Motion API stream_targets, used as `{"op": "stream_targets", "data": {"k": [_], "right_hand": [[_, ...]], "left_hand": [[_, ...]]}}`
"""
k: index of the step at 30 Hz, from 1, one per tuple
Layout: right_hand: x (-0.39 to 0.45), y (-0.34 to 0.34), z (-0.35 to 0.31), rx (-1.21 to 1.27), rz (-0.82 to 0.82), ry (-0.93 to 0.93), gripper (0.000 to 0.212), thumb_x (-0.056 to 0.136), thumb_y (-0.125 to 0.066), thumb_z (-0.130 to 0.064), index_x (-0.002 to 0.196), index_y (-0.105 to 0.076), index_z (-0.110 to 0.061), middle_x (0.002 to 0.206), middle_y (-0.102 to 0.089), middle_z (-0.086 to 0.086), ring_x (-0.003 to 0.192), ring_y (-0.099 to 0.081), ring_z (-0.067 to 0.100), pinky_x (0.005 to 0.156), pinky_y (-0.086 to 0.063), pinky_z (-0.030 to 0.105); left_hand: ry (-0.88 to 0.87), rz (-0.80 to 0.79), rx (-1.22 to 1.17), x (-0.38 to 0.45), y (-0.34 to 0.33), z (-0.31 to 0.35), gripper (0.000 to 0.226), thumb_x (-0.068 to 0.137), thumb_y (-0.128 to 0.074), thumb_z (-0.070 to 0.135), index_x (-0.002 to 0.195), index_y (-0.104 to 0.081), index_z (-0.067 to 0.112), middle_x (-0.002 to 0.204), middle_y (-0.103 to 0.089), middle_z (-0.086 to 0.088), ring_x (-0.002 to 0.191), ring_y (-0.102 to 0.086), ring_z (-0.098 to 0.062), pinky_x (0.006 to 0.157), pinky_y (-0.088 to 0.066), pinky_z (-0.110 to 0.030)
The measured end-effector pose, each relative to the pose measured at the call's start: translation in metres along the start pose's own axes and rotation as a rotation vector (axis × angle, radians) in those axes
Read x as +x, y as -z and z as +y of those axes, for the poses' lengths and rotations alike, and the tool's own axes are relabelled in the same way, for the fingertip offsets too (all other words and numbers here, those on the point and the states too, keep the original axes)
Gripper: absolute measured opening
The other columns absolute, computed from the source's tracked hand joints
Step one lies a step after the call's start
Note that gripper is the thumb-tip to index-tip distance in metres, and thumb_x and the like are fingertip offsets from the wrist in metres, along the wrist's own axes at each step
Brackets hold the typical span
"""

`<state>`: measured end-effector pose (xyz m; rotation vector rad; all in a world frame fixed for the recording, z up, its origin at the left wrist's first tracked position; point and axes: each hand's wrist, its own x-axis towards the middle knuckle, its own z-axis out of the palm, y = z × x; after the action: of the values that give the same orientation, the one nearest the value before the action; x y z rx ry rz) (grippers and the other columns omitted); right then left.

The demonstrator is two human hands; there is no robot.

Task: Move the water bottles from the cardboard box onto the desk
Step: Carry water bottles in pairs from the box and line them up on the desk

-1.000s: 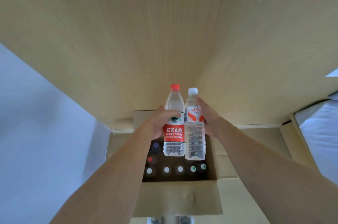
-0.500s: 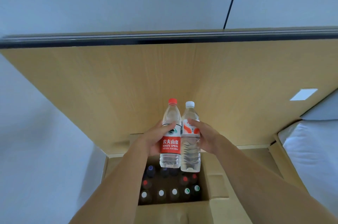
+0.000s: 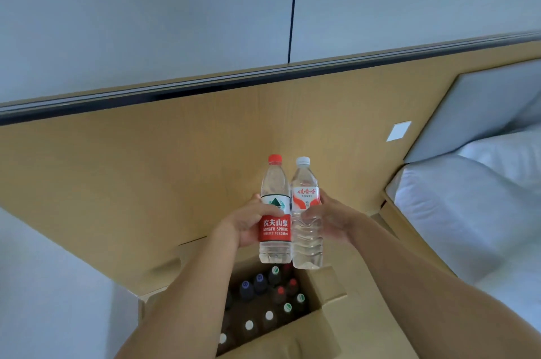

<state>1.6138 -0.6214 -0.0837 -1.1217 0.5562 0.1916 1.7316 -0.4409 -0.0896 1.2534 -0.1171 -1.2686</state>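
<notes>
Two bare forearms reach forward from the bottom of the frame, each hand raising one water bottle above an open cardboard box (image 3: 328,326). The left hand (image 3: 244,225) wraps its fingers around the label of a red-capped Nongfu Spring bottle (image 3: 275,209), thumb lying across the front of the label. The right hand (image 3: 332,219) grips a white-capped bottle with a red-and-white label (image 3: 306,213) at mid-body, fingertips curled onto its ribbed lower half. Both bottles stand upright and side by side, their bodies touching or nearly so, held in the air over the far end of the box.

Inside the box, more bottles (image 3: 269,300) stand packed upright, showing white, green, red and dark blue caps. A light wooden panel (image 3: 146,183) with a dark upper edge rises behind the bottles, a pale wall (image 3: 146,7) above it. At right lies a bed with white bedding (image 3: 468,206) and a grey padded headboard (image 3: 483,107).
</notes>
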Motion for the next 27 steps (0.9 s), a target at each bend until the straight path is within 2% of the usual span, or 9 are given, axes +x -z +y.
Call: {"op": "stream_targets", "data": {"k": [2, 5, 10, 12, 14, 18, 23, 25, 27], "right_hand": [[-0.013, 0.001, 0.009, 0.033, 0.051, 0.053, 0.083, 0.071, -0.067, 0.021, 0.139, -0.047, -0.020, 0.139, -0.052, 0.030, 0.125, -0.054, 0.049, 0.108, -0.037, 0.068], [-0.037, 0.004, 0.024, 0.073, 0.139, 0.115, 0.074, 0.073, -0.069, 0.017, 0.139, -0.049, -0.011, 0.136, -0.056, 0.029, 0.124, -0.055, 0.049, 0.107, -0.039, 0.065], [-0.087, 0.013, 0.048, 0.115, 0.344, 0.173, 0.049, 0.078, -0.073, 0.007, 0.124, -0.060, -0.006, 0.116, -0.070, 0.017, 0.106, -0.068, 0.032, 0.091, -0.055, 0.046], [-0.111, 0.018, 0.059, 0.140, 0.420, 0.195, 0.050, 0.078, -0.074, 0.005, 0.126, -0.061, -0.006, 0.117, -0.070, 0.018, 0.106, -0.069, 0.031, 0.090, -0.056, 0.045], [-0.139, 0.027, 0.075, 0.150, 0.482, 0.233, 0.055, 0.077, -0.077, 0.002, 0.129, -0.060, -0.005, 0.124, -0.066, 0.021, 0.111, -0.065, 0.034, 0.099, -0.052, 0.049], [-0.205, 0.040, 0.112, 0.193, 0.615, 0.280, 0.062, 0.065, -0.085, -0.011, 0.123, -0.064, -0.008, 0.107, -0.069, 0.013, 0.104, -0.061, 0.032, 0.101, -0.046, 0.056], [-0.297, 0.051, 0.172, 0.298, 0.769, 0.330, 0.058, 0.071, -0.084, -0.010, 0.125, -0.063, -0.009, 0.111, -0.066, 0.012, 0.106, -0.060, 0.030, 0.106, -0.042, 0.058], [-0.337, 0.054, 0.201, 0.361, 0.838, 0.349, 0.060, 0.069, -0.084, -0.011, 0.125, -0.063, -0.010, 0.107, -0.069, 0.010, 0.101, -0.066, 0.027, 0.101, -0.048, 0.055], [-0.369, 0.051, 0.228, 0.406, 0.875, 0.358, 0.054, 0.070, -0.082, -0.011, 0.121, -0.063, -0.011, 0.099, -0.069, 0.010, 0.091, -0.071, 0.025, 0.085, -0.055, 0.049]], "left_hand": [[-0.002, -0.047, 0.026, -0.002, -0.004, 0.000, 0.070, 0.081, -0.070, -0.010, 0.139, -0.039, 0.015, 0.125, -0.063, -0.027, 0.097, -0.070, -0.039, 0.083, -0.058, -0.054], [0.005, -0.120, 0.040, -0.002, -0.012, -0.004, 0.073, 0.079, -0.073, -0.007, 0.139, -0.042, 0.021, 0.124, -0.064, -0.025, 0.100, -0.070, -0.041, 0.085, -0.057, -0.057], [0.021, -0.260, 0.134, 0.003, -0.045, -0.014, 0.078, 0.080, -0.076, -0.003, 0.145, -0.041, 0.023, 0.129, -0.062, -0.025, 0.114, -0.064, -0.045, 0.098, -0.049, -0.064], [0.038, -0.330, 0.186, 0.004, -0.063, -0.020, 0.077, 0.081, -0.076, 0.000, 0.146, -0.041, 0.021, 0.130, -0.062, -0.024, 0.115, -0.064, -0.044, 0.098, -0.049, -0.064], [0.070, -0.409, 0.240, 0.003, -0.086, -0.033, 0.076, 0.081, -0.076, 0.001, 0.145, -0.041, 0.021, 0.131, -0.062, -0.024, 0.115, -0.064, -0.044, 0.099, -0.049, -0.064], [0.114, -0.521, 0.309, -0.002, -0.140, -0.072, 0.068, 0.084, -0.073, 0.000, 0.142, -0.044, 0.019, 0.129, -0.064, -0.021, 0.113, -0.066, -0.040, 0.094, -0.054, -0.057], [0.174, -0.695, 0.460, -0.024, -0.216, -0.134, 0.060, 0.086, -0.071, 0.004, 0.140, -0.047, 0.014, 0.130, -0.063, -0.021, 0.109, -0.066, -0.038, 0.095, -0.053, -0.057], [0.227, -0.776, 0.512, -0.037, -0.245, -0.164, 0.061, 0.086, -0.070, -0.001, 0.141, -0.046, 0.012, 0.131, -0.062, -0.024, 0.111, -0.065, -0.041, 0.098, -0.050, -0.060], [0.267, -0.817, 0.566, -0.051, -0.269, -0.190, 0.064, 0.084, -0.069, -0.008, 0.140, -0.046, 0.013, 0.130, -0.063, -0.025, 0.116, -0.063, -0.045, 0.100, -0.048, -0.064]]}}
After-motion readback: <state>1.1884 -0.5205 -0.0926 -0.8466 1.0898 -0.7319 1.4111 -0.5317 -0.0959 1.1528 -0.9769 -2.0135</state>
